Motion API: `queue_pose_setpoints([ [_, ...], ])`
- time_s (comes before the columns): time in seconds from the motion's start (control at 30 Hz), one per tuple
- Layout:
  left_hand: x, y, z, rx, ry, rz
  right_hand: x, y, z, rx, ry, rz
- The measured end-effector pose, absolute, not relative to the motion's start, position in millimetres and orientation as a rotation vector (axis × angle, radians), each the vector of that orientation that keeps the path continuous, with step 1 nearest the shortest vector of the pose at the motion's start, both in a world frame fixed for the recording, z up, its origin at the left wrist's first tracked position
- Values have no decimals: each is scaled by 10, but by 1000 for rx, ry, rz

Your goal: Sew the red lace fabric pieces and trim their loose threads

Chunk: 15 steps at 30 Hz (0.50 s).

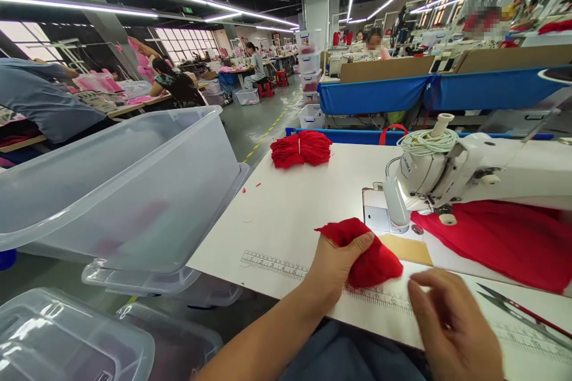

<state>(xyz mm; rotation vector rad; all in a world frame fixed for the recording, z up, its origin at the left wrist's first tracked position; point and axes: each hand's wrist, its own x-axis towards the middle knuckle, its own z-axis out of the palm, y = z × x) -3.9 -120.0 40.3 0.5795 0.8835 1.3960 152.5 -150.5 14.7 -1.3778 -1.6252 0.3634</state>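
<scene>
My left hand is closed on a small piece of red fabric, its thumb lying on top and the cloth folded over the fingers. The fabric is just above the white table, in front of the sewing machine. To its right, apart from the cloth, my right hand has curled fingers, with thumb and forefinger close together. Whether anything small is between them, I cannot make out. Beside that hand lies a pair of scissors with dark blades. A larger red cloth spreads under the arm of the sewing machine.
A tied bundle of red fabric sits at the table's far edge. A printed ruler scale runs along the near edge. Large translucent bins stand at the left, with lidded boxes below. Other people work at machines farther off.
</scene>
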Motion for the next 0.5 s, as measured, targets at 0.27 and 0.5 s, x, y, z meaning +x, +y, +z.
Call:
queue_pose_setpoints([
  [0.27,88,-1275,394,250,734,1254,1197,-1378,128,-1126,-1594,813],
  [0.5,-79,-1086,372,138,735,1259,1250,-1531,25,-1153,-1523,1101],
])
